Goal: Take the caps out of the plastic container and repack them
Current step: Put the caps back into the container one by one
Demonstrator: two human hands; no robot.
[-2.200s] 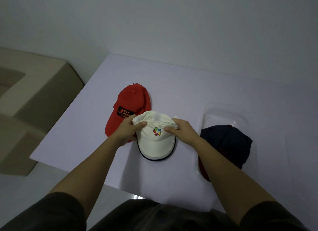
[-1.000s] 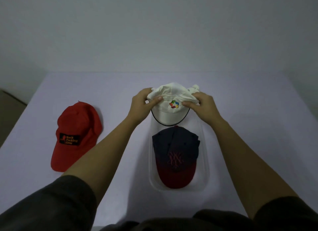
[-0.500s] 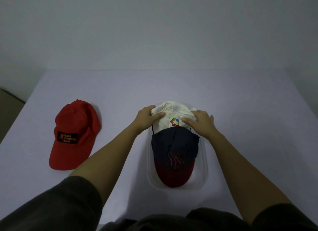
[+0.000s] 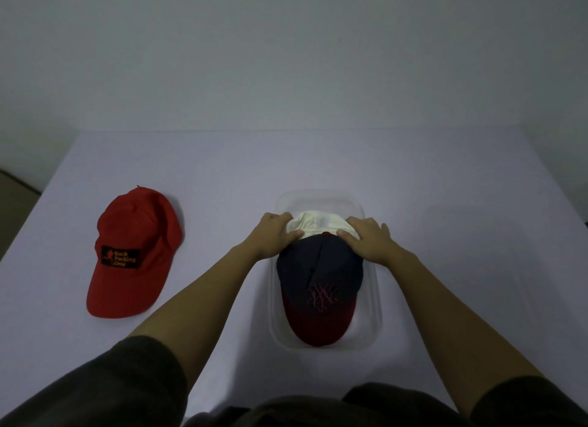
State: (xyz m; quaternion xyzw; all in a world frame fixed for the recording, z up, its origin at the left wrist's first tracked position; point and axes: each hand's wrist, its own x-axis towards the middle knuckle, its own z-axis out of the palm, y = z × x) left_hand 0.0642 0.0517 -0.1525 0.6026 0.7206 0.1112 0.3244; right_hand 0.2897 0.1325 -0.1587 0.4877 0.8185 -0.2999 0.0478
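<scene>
Repacking: left hand (image 4: 274, 237) and right hand (image 4: 369, 239) each grip the white cap (image 4: 319, 223), tucking it behind the navy cap (image 4: 319, 277) in the container (image 4: 373, 302); next, fetch red cap (image 4: 135, 251) from counter's left.

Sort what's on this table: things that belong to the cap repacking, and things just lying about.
Part of the job:
white cap, held by left hand and right hand
navy cap
red cap
plastic container

Lying about:
clear lid, apparently
</scene>
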